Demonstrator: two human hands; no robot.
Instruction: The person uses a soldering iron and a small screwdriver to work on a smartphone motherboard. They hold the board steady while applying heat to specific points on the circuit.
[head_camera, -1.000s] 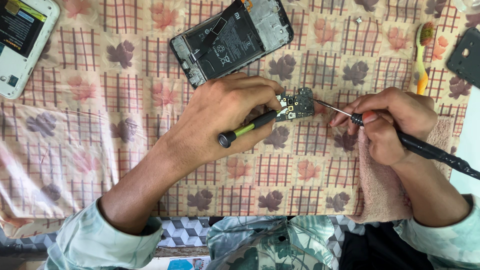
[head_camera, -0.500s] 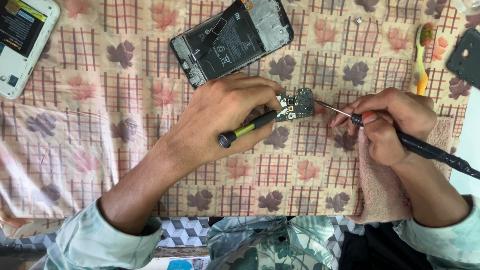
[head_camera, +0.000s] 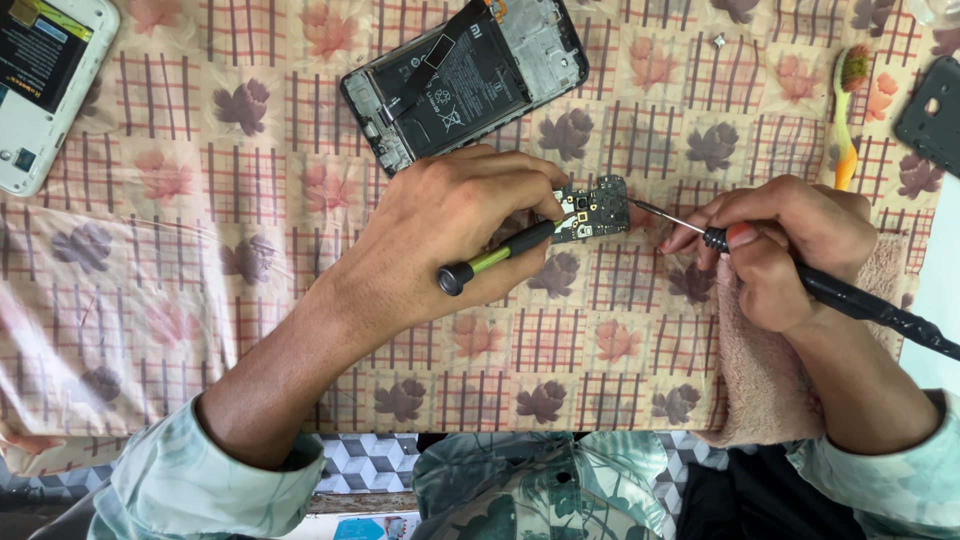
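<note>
My left hand (head_camera: 440, 235) grips a slim black and green tool (head_camera: 492, 258) that presses on a small dark circuit board (head_camera: 592, 208) lying on the patterned cloth. My right hand (head_camera: 775, 240) holds a black soldering iron (head_camera: 850, 298) like a pen, its thin metal tip touching the board's right edge. Its black cable runs off to the right. An opened phone (head_camera: 465, 75) with its back removed and battery showing lies just beyond my left hand.
A white device (head_camera: 40, 85) sits at the top left corner. A toothbrush with an orange handle (head_camera: 847, 120) and a dark phone cover (head_camera: 930, 110) lie at the top right. A beige towel (head_camera: 745, 385) lies under my right wrist. The checked, leaf-printed cloth (head_camera: 200, 200) covers the table.
</note>
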